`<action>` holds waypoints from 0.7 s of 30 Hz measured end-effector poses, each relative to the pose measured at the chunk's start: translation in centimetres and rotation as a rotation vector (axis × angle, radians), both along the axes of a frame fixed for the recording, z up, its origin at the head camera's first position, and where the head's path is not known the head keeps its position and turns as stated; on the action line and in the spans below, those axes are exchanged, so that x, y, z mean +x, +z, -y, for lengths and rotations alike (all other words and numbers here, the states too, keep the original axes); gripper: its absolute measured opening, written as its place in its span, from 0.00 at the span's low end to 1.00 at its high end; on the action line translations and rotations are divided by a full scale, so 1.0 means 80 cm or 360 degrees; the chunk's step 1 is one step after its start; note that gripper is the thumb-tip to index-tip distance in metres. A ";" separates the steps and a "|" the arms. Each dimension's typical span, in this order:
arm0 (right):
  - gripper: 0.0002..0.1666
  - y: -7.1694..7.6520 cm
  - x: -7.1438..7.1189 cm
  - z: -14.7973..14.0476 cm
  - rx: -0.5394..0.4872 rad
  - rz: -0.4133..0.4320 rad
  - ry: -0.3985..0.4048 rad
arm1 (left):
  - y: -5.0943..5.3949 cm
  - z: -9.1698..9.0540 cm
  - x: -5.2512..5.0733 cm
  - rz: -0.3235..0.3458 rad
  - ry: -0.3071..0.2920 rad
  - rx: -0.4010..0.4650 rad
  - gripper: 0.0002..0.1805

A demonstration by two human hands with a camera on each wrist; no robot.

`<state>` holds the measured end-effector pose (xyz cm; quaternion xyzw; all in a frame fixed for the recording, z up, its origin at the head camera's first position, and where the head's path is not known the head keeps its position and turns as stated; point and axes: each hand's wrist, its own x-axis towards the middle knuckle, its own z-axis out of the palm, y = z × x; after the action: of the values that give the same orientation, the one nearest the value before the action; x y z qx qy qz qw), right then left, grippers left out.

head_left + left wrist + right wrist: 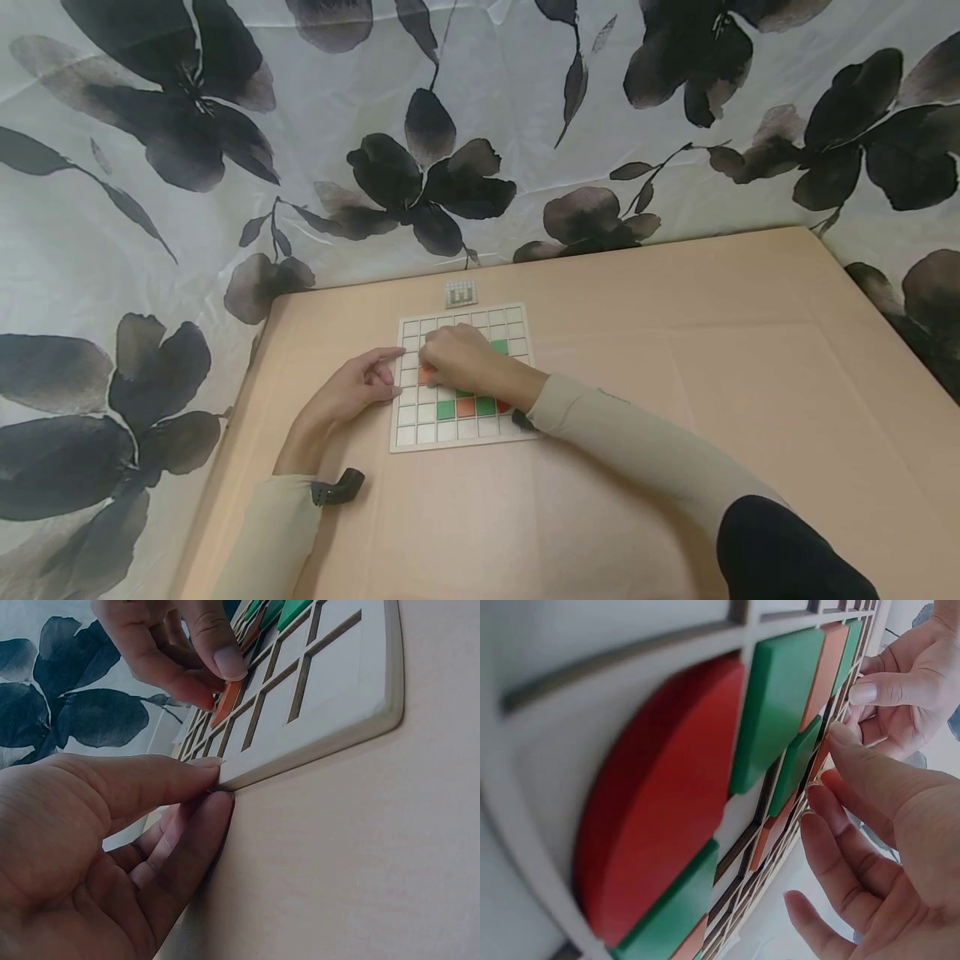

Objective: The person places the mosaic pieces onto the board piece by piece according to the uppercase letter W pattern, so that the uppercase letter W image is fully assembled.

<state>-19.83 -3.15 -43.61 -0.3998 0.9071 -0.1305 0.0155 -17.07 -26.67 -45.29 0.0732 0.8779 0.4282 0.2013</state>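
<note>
A white grid board (417, 436) with colored tiles in some cells lies on the table. My right hand (465, 354) reaches over it, thumb and forefinger pinching an orange tile (821, 755) at a cell near the left side. My left hand (352, 387) holds the board's left edge, its thumb and a finger against the rim, as the left wrist view shows. Close in the right wrist view are a red rounded piece (671, 802) and a green tile (776, 705). Another orange tile (466, 407) lies in the lower row; my right hand hides the middle cells.
A small card (461, 293) with a grid pattern lies just beyond the board. The wooden table (675, 333) reaches to a floral curtain (300, 108) behind and on the left. A black wrist camera (337, 487) is strapped to my left forearm.
</note>
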 end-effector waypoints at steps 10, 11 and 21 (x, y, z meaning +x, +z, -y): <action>0.14 -0.002 -0.001 0.003 0.0025 0.0000 -0.0088 | 0.001 -0.003 -0.001 -0.0014 -0.0002 -0.0017 0.36; 0.14 -0.002 -0.001 0.003 0.0026 0.0002 -0.0094 | 0.001 -0.003 -0.001 -0.0017 -0.0005 -0.0017 0.36; 0.11 -0.002 0.001 -0.002 0.0034 0.0010 -0.0079 | -0.001 -0.002 -0.001 -0.0031 -0.0013 -0.0042 0.36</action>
<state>-19.75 -2.97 -43.80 -0.3765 0.9181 -0.1224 0.0193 -17.15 -26.49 -45.37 0.0783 0.8852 0.4150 0.1954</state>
